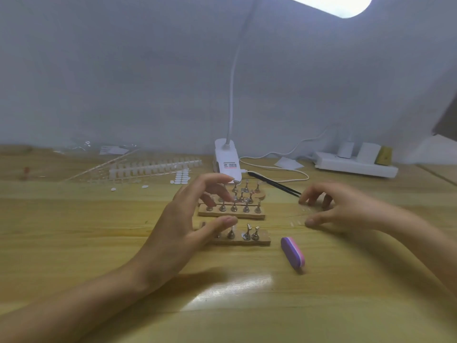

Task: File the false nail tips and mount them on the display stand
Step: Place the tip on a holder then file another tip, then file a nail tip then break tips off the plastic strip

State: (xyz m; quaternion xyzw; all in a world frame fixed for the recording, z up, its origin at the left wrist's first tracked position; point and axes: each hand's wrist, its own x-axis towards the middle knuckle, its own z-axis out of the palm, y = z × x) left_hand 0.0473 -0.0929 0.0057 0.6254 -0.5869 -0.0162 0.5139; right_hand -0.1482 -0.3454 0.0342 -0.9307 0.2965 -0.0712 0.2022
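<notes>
This is a small nail-craft bench set up on an ordinary desk. I sit at a pale wooden desktop (74, 243) that runs up to a plain grey-white wall (123, 70). At twelve o'clock a white clip-on LED lamp (227, 159) shines down; at two o'clock lies a white power strip (356, 167) with plugs in it. Strips of clear false nail tips (153, 168) lie at eleven o'clock. Wooden display stands (231, 214) with metal pegs sit straight ahead, black tweezers (274, 185) at one o'clock of them, a pink-purple buffer block (292, 252) at four.

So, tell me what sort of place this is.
Likely a nail-craft desk, home or small studio: clip-on lamp, display stands with metal holders, strips of false nail tips.
</notes>
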